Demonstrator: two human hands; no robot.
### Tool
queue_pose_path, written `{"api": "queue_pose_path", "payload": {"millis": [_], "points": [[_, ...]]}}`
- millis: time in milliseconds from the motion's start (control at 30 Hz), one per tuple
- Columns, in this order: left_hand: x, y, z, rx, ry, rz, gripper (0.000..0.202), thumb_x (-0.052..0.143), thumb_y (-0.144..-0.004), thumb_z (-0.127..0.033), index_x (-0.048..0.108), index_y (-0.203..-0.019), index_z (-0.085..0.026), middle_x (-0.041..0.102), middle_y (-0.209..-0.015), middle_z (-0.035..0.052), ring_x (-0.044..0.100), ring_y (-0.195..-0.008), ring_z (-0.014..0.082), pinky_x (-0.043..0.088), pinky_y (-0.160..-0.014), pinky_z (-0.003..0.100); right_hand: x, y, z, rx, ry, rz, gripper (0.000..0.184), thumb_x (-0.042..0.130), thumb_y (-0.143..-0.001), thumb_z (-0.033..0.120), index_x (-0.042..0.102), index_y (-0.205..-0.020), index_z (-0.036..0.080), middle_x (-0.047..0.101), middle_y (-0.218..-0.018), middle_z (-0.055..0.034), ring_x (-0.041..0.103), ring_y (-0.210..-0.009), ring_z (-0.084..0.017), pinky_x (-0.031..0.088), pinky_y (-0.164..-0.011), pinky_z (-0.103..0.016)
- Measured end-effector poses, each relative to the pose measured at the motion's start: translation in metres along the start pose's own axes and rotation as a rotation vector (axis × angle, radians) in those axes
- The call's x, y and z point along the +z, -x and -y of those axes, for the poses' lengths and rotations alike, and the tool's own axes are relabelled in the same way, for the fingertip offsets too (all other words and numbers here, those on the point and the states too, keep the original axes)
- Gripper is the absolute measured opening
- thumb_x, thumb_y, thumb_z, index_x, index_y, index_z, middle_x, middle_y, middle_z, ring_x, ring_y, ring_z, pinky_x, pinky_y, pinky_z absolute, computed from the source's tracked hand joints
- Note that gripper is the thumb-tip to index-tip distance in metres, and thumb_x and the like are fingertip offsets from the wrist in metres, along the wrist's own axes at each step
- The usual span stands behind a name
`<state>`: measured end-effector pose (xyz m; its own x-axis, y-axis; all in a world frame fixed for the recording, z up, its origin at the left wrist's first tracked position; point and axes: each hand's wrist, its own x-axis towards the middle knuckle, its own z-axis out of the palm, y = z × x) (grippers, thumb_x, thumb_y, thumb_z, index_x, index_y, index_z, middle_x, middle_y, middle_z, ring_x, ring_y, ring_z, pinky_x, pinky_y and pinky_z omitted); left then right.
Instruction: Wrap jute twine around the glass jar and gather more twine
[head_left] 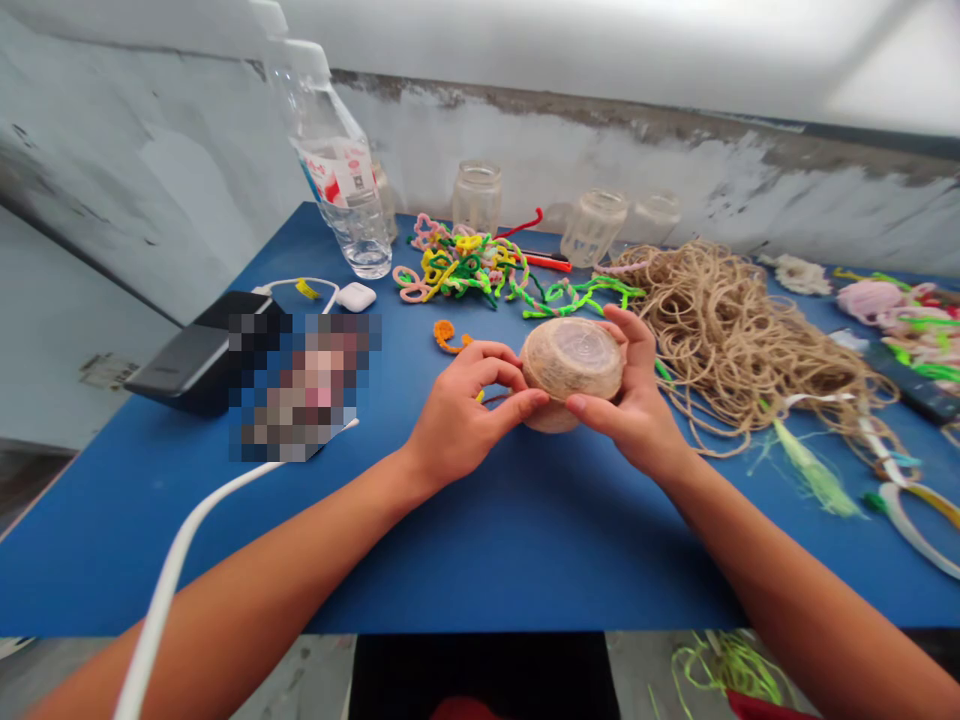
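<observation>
Both my hands hold a small jar wrapped in tan jute twine (571,368) just above the blue table (480,540), its clear bottom turned toward me. My left hand (465,412) pinches the jar's left side with thumb and fingers curled. My right hand (634,395) cups its right side, fingers wrapped over the top. A loose heap of jute twine (739,335) lies right behind my right hand, and a strand runs from it toward the jar.
A pile of coloured pipe cleaners (480,268) lies behind the jar, with an orange curl (447,335) near my left hand. Glass jars (592,226), a plastic water bottle (341,190), a power bank (199,362), an earbud case (356,296) and a white cable (172,570) are at the left and back.
</observation>
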<state>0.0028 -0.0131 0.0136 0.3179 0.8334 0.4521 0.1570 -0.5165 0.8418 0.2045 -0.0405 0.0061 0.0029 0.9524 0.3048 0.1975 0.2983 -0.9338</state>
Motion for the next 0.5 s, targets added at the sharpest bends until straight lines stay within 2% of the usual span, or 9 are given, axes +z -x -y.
{"api": "queue_pose_path", "payload": {"millis": [167,400,500], "points": [[-0.0034,-0.0034,-0.0009,-0.07,0.055,0.082,0.018,0.077,-0.079,-0.031,0.069,-0.073,-0.016,0.064,-0.103,0.0061,0.063,-0.096,0.0128,0.055,-0.089,0.026,0.0009,-0.001,-0.0012,-0.008,-0.009,-0.002,0.085,0.082,-0.067,0.048,0.032,-0.135,0.038,0.043,-0.137,-0.0038,0.049,-0.132,-0.024,0.036,-0.123,-0.051],[-0.0008,-0.0056,0.002,-0.125,0.297,0.039,0.023,0.08,-0.077,-0.038,0.07,-0.078,-0.017,0.066,-0.093,0.0033,0.063,-0.089,0.0106,0.057,-0.085,0.023,0.0005,-0.0015,0.0,0.031,-0.028,-0.001,0.081,0.082,-0.066,0.044,0.035,-0.131,0.035,0.043,-0.138,-0.004,0.049,-0.131,-0.024,0.037,-0.122,-0.05],[-0.0002,-0.0054,0.0024,-0.128,0.314,0.013,0.025,0.081,-0.077,-0.04,0.07,-0.078,-0.017,0.068,-0.091,0.0033,0.064,-0.089,0.0108,0.058,-0.083,0.022,0.0007,-0.0017,0.0016,0.026,-0.032,-0.004,0.08,0.082,-0.066,0.044,0.035,-0.131,0.034,0.043,-0.137,-0.0041,0.05,-0.13,-0.023,0.038,-0.121,-0.049]]}}
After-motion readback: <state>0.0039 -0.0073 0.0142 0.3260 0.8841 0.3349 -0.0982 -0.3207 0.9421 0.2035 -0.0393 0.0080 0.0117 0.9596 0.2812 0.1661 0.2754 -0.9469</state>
